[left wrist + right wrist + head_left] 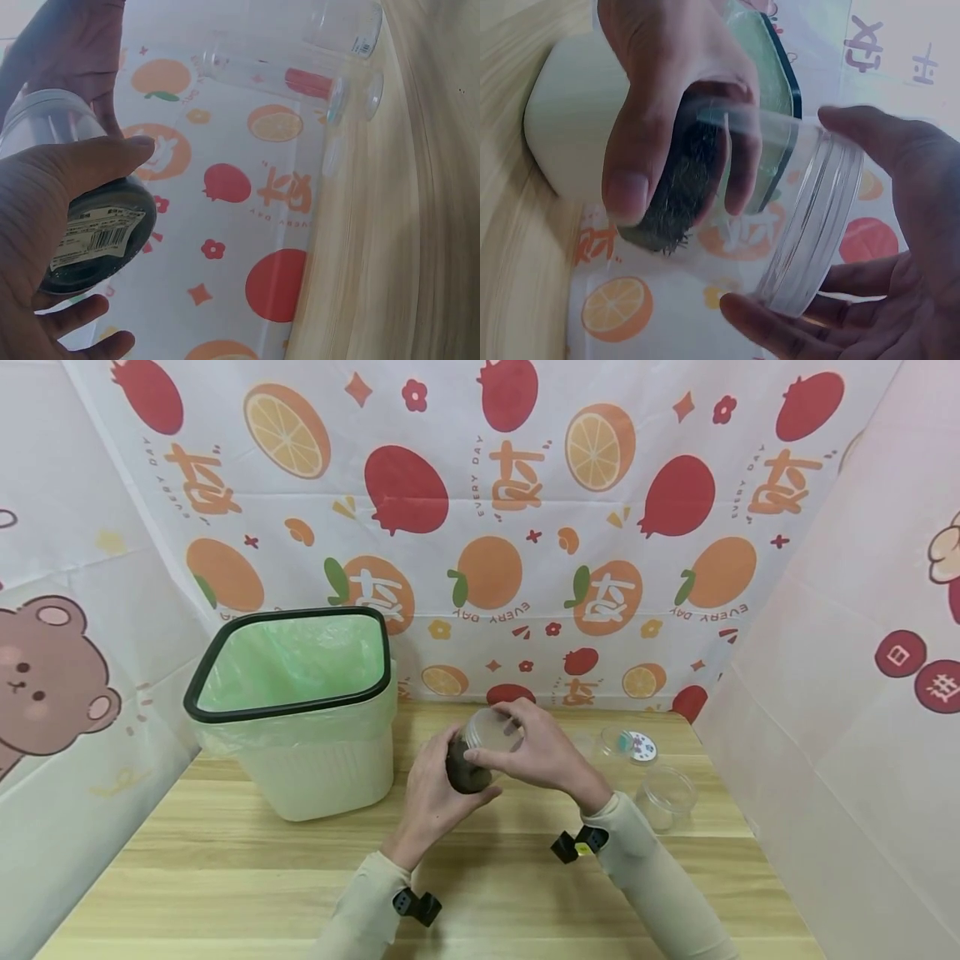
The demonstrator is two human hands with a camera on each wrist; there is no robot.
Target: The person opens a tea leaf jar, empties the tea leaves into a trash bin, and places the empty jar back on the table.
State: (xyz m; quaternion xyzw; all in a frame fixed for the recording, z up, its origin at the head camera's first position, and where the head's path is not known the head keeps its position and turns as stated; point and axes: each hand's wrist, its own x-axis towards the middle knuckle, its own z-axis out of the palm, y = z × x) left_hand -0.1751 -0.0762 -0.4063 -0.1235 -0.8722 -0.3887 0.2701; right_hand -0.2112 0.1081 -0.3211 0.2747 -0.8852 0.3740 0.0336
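A clear jar (467, 770) with dark, dry, shredded leaves (679, 187) packed at its base is held tilted above the table. My left hand (435, 787) grips its lower body, thumb along one side and fingers round the other. Its base faces the left wrist camera and carries a barcode label (97, 236). At the other end, the fingers and thumb of my right hand (546, 748) hold the clear, ridged lid (819, 225), which sits over the jar's mouth.
A pale bin (322, 777) with a black rim and green liner stands on the wooden table (480, 893), left of my hands. To the right are an open clear jar (666, 800) and another clear container (611, 743) beside a patterned disc (642, 747). Printed cloth hangs behind.
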